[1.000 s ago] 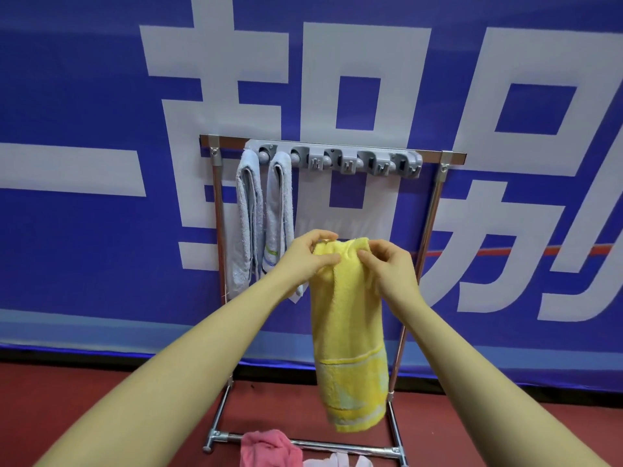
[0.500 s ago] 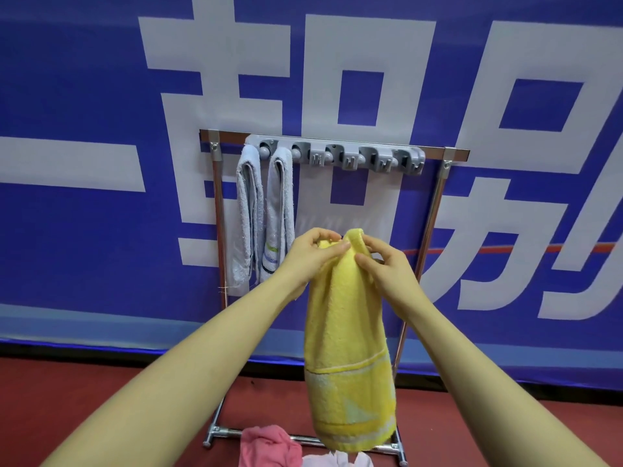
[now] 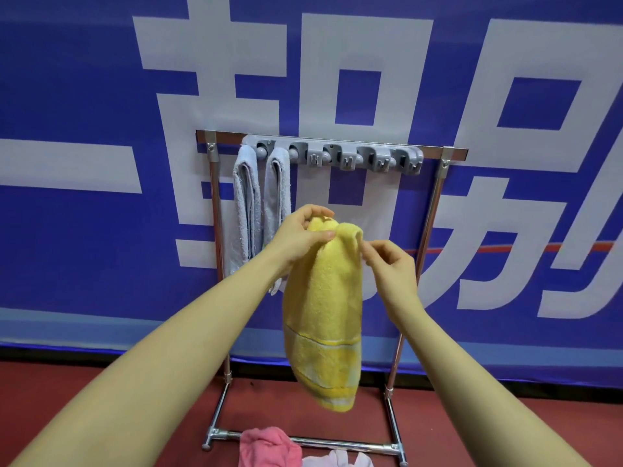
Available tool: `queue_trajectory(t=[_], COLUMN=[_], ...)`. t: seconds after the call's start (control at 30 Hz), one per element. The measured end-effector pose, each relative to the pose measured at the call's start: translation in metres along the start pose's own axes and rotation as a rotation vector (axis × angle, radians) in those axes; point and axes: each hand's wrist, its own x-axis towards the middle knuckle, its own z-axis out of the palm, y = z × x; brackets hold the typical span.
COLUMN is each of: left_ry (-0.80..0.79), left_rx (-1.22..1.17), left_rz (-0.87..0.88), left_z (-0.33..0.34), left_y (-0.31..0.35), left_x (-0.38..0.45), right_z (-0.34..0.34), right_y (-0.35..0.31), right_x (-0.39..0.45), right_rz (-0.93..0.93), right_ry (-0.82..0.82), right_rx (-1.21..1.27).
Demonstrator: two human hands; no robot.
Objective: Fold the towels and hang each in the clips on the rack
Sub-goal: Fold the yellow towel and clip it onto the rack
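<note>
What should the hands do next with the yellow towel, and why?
Probably lift the yellow towel to the third clip: the left hand grips its folded top, the right hand pinches the edge, and two grey towels already fill the leftmost clips.

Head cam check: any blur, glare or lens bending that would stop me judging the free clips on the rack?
Head view: lighting even, no harsh glare; wide-angle lens bows the rack posts and banner edges; clips a little soft but readable; yellow towel and left hand fairly sharp; right hand slightly soft; forearms stretched at the frame bottom.
</note>
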Motion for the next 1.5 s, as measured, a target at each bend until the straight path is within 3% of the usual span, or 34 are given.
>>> queue_trajectory(t=[0.1, 0.4, 0.53, 0.73, 0.93, 1.07, 1.17, 1.33, 1.5], left_ry=[-0.183, -0.466, -0.526, -0.498, -0.394, -0.386, -0.364, -0.243, -0.150], left_rx=[-0.014, 0.096, 0.121, 0.038, -0.107, -0.048, -0.021, -0.222, 0.045], left_rz=[-0.037, -0.051, -0.071, -0.117, -0.159, -0.148, -0.153, -0.186, -0.116], left_z=[-0.009, -0.019, -0.028, -0.033, -0.023, -0.013, -0.010, -0.008, -0.009], left_y=[0.002, 0.015, 0.020, 0.011, -0.005, -0.014, -0.015, -0.005, 0.008], left_x=[-0.001, -0.003, -0.003, -0.007, -0.011, -0.015, -0.015, -0.008, -0.003], right_z=[-0.001, 0.008, 0.007, 0.003, 0.006, 0.007, 0.004, -0.001, -0.003], right_y=[-0.003, -0.014, -0.017, -0.024, -0.033, -0.033, -0.030, -0.029, -0.031], right_x=[0.006, 0.020, 0.017, 0.015, 0.017, 0.021, 0.022, 0.021, 0.020], right_rz=[-0.055, 0.289, 0.311, 0.327, 0.246, 0.202, 0.176, 0.087, 0.085], right_ry=[0.078, -0.317, -0.399, -0.485, -0.358, -0.294, -0.259, -0.283, -0.264], right_rx=[-0.108, 0.126, 0.157, 0.278, 0.290, 0.313, 0.282, 0.120, 0.051])
